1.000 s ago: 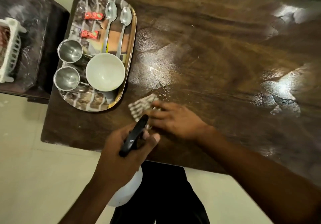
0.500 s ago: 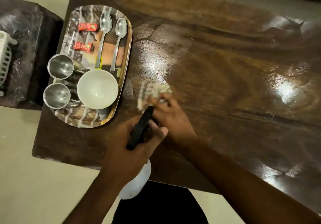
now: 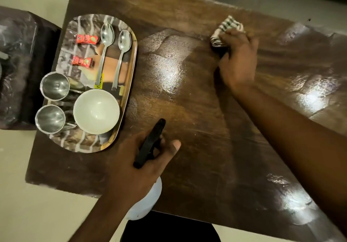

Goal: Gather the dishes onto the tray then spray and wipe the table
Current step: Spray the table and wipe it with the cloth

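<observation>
A shiny steel tray [image 3: 129, 84] lies at the left of the dark wooden table [image 3: 197, 110]. It carries a white bowl [image 3: 96, 111], two steel cups [image 3: 54, 86] [image 3: 50, 118], two spoons [image 3: 105, 52] [image 3: 121, 57] and two red sachets [image 3: 87, 39] [image 3: 81, 61]. My left hand [image 3: 131, 170] grips a spray bottle [image 3: 150, 144] with a black head and white body, near the table's front edge. My right hand [image 3: 237, 57] presses a striped cloth [image 3: 224, 28] on the table's far middle part.
The tabletop shines wet in patches between the tray and my right arm. A dark side table [image 3: 20, 69] stands left of the tray. Pale floor [image 3: 37, 213] lies beyond the table's front and left edges.
My right hand has swept the cloth from beside the tray's near corner to the table's far middle part. My left hand keeps the spray bottle near the front edge.
</observation>
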### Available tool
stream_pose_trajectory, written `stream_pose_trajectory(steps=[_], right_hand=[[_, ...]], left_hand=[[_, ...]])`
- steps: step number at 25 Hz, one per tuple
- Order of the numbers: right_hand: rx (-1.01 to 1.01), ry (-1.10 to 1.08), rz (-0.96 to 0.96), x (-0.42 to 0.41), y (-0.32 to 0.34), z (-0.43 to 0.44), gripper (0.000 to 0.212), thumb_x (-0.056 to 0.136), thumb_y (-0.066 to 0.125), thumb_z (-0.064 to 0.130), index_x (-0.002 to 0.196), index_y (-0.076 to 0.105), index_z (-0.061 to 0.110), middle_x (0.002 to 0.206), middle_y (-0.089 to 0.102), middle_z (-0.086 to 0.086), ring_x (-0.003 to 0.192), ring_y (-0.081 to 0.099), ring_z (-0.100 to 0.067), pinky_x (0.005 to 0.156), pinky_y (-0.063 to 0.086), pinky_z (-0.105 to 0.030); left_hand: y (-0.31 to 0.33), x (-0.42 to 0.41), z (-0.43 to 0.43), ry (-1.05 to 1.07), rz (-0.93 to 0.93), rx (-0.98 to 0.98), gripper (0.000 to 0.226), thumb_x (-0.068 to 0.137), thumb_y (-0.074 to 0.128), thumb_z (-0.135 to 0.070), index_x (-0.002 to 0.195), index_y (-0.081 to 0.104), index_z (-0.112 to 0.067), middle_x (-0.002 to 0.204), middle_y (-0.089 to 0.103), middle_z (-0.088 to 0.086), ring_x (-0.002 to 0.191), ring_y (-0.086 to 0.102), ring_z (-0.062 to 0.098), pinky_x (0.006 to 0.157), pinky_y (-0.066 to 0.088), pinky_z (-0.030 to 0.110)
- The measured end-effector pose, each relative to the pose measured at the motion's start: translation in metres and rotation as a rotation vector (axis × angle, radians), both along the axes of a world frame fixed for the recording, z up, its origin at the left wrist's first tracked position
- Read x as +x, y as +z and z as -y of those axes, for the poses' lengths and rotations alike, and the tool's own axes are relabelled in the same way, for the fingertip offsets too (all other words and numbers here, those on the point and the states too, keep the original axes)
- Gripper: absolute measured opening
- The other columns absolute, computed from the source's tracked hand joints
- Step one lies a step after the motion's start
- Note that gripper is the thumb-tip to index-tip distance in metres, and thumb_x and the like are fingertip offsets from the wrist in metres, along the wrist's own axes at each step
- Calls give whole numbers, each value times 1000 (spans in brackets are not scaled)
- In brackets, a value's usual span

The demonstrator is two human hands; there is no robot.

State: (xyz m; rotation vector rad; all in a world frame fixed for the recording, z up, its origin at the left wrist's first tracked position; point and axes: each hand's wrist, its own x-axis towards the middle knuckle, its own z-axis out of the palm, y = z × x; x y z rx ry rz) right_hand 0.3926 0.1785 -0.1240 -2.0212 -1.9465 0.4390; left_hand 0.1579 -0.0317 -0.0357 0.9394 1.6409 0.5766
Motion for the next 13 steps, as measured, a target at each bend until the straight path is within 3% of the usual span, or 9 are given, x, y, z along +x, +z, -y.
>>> stream_pose_trajectory(steps=[2,4,6,8,10,13], right_hand=[[-47,98,-76,-32,-2,25,57,90,49,4,143,64,18,155,56,-1,143,38,-38,118,41,-46],[-103,524,-106,-56,-3,69,47,97,59,11,143,63,20,156,55,-1,146,36,-38,112,48,-54],[-107,1058,-95,-58,-6,94,41,99,59,19,140,65,20,154,57,-1,146,41,-41,101,53,-53],[-25,1350,-4,-39,-8,65,43,101,51,26,142,63,23,156,56,1,148,43,-40,98,55,-50],[-2,1192,65,-7,-13,16,45,103,48,30,148,58,26,160,52,4,149,41,-35,101,55,-50],[0,530,77,73,-13,-43,55,96,53,13,149,58,25,160,53,1,146,38,-35,118,42,-52]], left_hand=[[-2,4,-6,23,35,10,32,87,87,-47,84,73,-19,52,59,4,40,56,11,54,51,37],[-3,8,-15,14,10,32,28,87,88,-42,85,75,-17,53,61,3,42,58,8,57,51,33],[-3,12,-26,-3,-6,49,25,87,87,-39,85,75,-16,50,61,4,41,57,6,57,50,32],[0,18,-37,6,24,43,26,87,87,-37,87,75,-14,47,59,7,38,57,11,55,51,30],[1,23,-45,26,56,18,25,85,84,-36,90,74,-13,45,58,7,37,57,14,52,52,28],[2,34,-56,36,76,10,23,86,82,-34,85,73,-13,42,53,4,34,52,9,48,48,20]])
